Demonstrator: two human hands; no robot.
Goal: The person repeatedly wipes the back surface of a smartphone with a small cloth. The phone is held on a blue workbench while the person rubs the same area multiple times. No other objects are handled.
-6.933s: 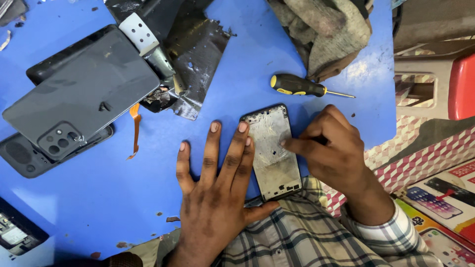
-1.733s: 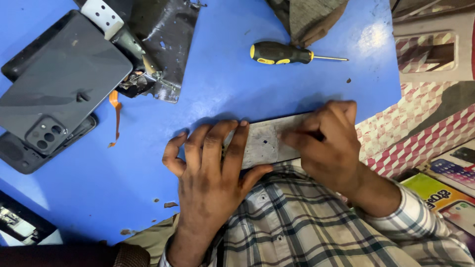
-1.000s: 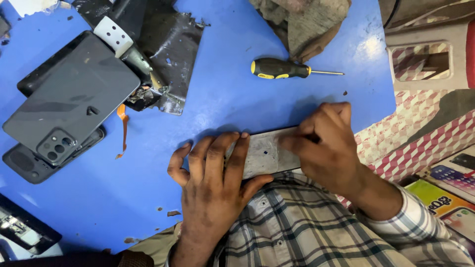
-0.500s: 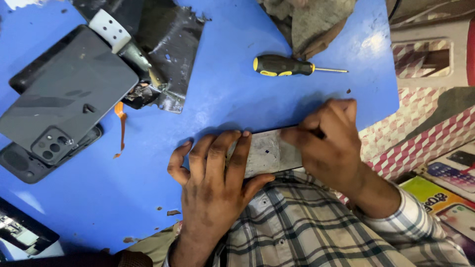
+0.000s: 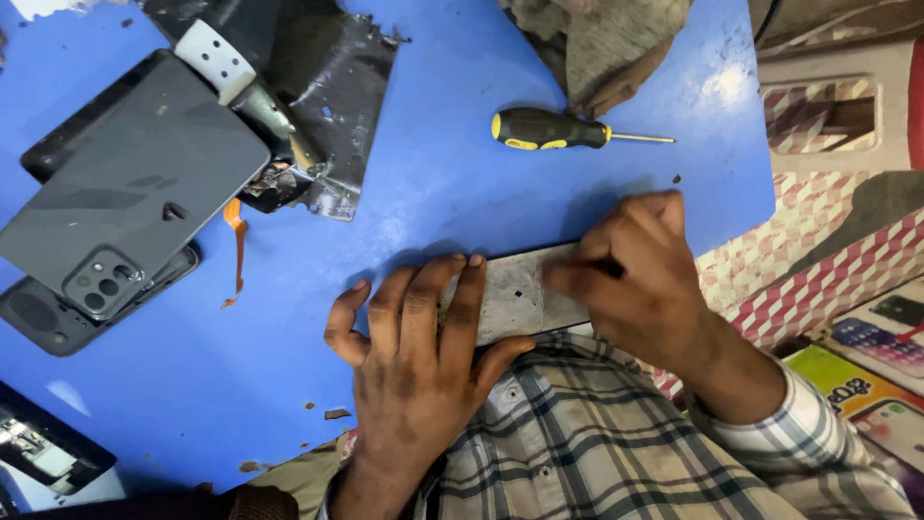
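A bare metal phone frame (image 5: pixel 515 299) lies sideways at the near edge of the blue work mat (image 5: pixel 423 173). My left hand (image 5: pixel 419 356) presses flat on its left part, fingers spread and thumb under the near edge. My right hand (image 5: pixel 635 279) is closed over the frame's right end, pinching a small dark tool against it; the tool's tip is hidden by my fingers. A black and yellow screwdriver (image 5: pixel 553 130) lies apart on the mat, beyond my right hand.
A grey phone back cover (image 5: pixel 125 188) with a camera cluster rests on other dark phone parts at the left. A silvery metal plate (image 5: pixel 337 96) and an orange flex strip (image 5: pixel 234 246) lie nearby. A crumpled cloth (image 5: pixel 597 48) sits at the far edge. Printed boxes (image 5: pixel 866 347) lie at the right.
The frame was turned from upright to sideways several seconds back. Over the last second both hands stay on it; my right hand has shifted slightly along its right end.
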